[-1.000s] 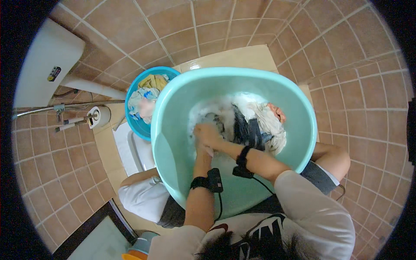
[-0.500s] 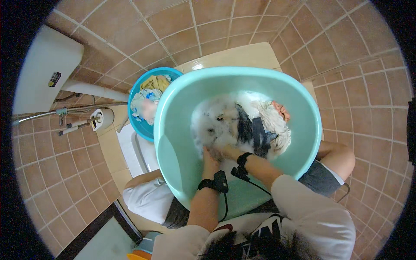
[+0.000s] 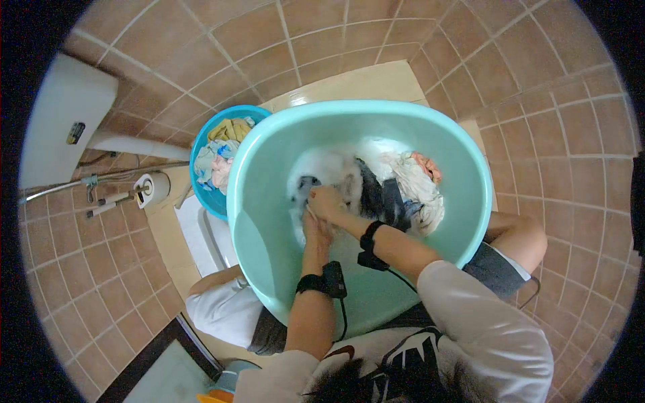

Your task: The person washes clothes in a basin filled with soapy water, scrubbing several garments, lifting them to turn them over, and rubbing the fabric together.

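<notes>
A large mint-green tub point(image 3: 252, 269) holds soapy water, with clothes soaking in it. Both my hands meet in the foam left of the tub's middle. My right hand point(image 3: 327, 203) is closed on a wet dark grey garment point(image 3: 308, 183), a bunched part of which pokes out of the suds. Just below and against it, my left hand point(image 3: 317, 227) is closed around the lower part of the same bundle, its fingers partly hidden. To the right of my hands lie dark clothes point(image 3: 390, 201), a white garment point(image 3: 423, 201) and an orange-pink cloth point(image 3: 428, 166).
A blue basin point(image 3: 208, 198) with yellow, pale blue and pink clothes stands beyond the tub's left side. Near it are a white squat toilet point(image 3: 201, 228), a toilet roll point(image 3: 156, 188) and a white water heater point(image 3: 67, 127). Another person's sleeve point(image 3: 225, 312) shows at left.
My hands have risen out of the foam and moved slightly left and away from me. The dark grey garment now shows above the suds at my right hand. The whole view has shifted slightly.
</notes>
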`<state>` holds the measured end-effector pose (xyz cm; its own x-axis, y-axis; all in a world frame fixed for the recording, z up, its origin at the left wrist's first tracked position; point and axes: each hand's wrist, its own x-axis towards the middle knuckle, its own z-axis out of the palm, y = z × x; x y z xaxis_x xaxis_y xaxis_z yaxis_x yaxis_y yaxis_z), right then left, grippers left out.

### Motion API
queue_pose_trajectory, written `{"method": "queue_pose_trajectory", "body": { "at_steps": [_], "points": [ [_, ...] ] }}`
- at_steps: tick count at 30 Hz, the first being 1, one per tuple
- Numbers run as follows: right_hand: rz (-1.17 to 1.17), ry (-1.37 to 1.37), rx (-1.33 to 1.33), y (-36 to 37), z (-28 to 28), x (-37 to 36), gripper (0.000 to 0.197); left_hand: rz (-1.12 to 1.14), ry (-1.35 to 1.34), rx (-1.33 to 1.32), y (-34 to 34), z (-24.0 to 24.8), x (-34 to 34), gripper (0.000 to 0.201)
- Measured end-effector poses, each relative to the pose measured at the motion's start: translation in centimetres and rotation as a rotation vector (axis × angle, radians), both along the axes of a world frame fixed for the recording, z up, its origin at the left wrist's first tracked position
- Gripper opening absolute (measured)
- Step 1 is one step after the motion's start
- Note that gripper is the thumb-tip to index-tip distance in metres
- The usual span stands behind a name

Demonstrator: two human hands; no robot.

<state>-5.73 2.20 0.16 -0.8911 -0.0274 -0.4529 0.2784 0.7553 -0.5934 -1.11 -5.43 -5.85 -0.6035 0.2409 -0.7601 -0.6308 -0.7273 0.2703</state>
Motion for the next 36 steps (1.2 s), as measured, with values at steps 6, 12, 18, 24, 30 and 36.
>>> {"method": "queue_pose_trajectory", "body": {
  "at_steps": [6, 12, 18, 24, 30, 36],
  "points": [
    [-0.031, 0.167, -0.129, 2.2, -2.1, 4.3, 0.033, 0.108, -0.263, -0.107, -1.9, 0.9, 3.0, 0.064],
    [-0.115, 0.436, -0.068, 0.2, 9.0, 3.9, 0.039, -0.099, -0.028, -0.347, -4.9, -0.7, 6.9, 0.063],
    [0.06, 0.066, -0.357, -1.9, 1.6, 5.1, 0.024, 0.025, -0.032, 0.038, -3.5, 2.4, 3.7, 0.05],
    [0.28, 0.473, 0.28, -2.9, 4.9, 4.3, 0.026, -0.06, -0.082, -0.029, -3.0, 2.7, 2.7, 0.048],
    [0.179, 0.168, 0.152, 2.2, -2.2, -0.5, 0.024, -0.037, -0.102, 0.105, -0.9, -0.1, -0.1, 0.047],
    [0.278, 0.363, -0.009, 2.8, -3.2, 9.0, 0.022, -1.099, 0.266, -1.735, -2.2, -3.9, 6.2, 0.031]
  ]
}}
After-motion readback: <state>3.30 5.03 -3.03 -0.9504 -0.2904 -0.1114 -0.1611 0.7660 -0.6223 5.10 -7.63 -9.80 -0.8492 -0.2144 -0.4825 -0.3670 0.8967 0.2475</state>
